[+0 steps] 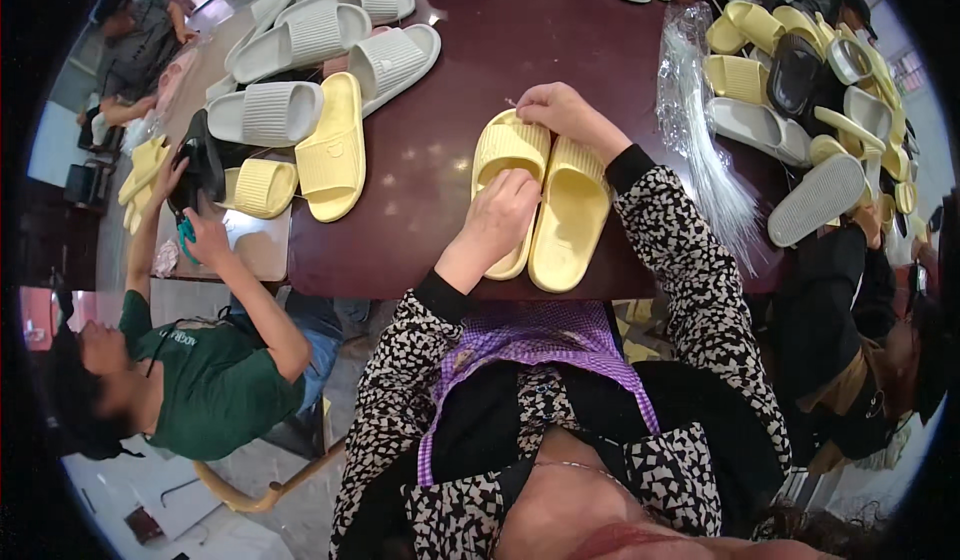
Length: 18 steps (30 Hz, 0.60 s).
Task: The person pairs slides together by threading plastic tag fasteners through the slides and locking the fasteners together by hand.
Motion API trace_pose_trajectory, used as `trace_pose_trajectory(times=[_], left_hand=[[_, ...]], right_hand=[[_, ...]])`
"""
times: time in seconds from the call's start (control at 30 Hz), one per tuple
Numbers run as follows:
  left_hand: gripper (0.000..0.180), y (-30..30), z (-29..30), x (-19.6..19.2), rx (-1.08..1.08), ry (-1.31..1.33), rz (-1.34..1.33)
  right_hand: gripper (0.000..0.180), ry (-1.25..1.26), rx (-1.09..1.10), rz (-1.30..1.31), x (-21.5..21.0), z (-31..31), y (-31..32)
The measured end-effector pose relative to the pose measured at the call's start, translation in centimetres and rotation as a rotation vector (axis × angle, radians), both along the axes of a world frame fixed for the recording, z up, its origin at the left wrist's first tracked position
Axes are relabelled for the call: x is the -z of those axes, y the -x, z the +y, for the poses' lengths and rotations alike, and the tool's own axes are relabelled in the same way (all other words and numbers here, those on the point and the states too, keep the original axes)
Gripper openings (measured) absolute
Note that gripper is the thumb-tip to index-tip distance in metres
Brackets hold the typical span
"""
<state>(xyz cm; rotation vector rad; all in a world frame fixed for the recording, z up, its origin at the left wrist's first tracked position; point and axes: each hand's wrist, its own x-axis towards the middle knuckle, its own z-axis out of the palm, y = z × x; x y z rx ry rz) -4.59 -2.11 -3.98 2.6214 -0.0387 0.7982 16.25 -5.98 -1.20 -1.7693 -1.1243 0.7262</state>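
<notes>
A pair of yellow slide sandals lies side by side on the table before me, toes pointing away. My left hand (504,212) is closed over the left sandal (512,146), its fingertips pressed together at the inner edge of the ribbed strap. What they pinch is hidden. At the toe end, my right hand (572,116) reaches across the right sandal (568,230) with thumb and fingers pinched near the left sandal's tip. Something thin seems to show by those fingertips, too small to name.
On the dark red table (450,90), grey sandals (268,113) and a yellow sandal (333,150) lie left. A bundle of thin white strands (705,150) in clear plastic lies right, beside a sandal pile (765,130). At left, a person in green (215,380) holds teal-handled scissors (187,235) and a black sandal.
</notes>
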Motion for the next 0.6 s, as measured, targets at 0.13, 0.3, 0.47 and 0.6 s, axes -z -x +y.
trace_pose_trajectory(times=[0.13, 0.3, 0.47, 0.6], left_hand=[[0.008, -0.5, 0.2, 0.2, 0.024, -0.037, -0.028], [0.008, -0.7, 0.2, 0.0, 0.046, -0.010, -0.069], [0.009, -0.6, 0.2, 0.1, 0.055, -0.007, -0.075], [0.007, -0.3, -0.1, -0.1, 0.049, -0.003, -0.041]], right_hand=[[0.013, 0.044, -0.043, 0.072, 0.3, 0.9, 0.1], [0.012, 0.085, -0.097, 0.159, 0.0, 1.3, 0.3], [0.012, 0.119, -0.066, 0.127, -0.4, 1.9, 1.3], [0.013, -0.011, 0.004, 0.067, -0.2, 1.2, 1.2]])
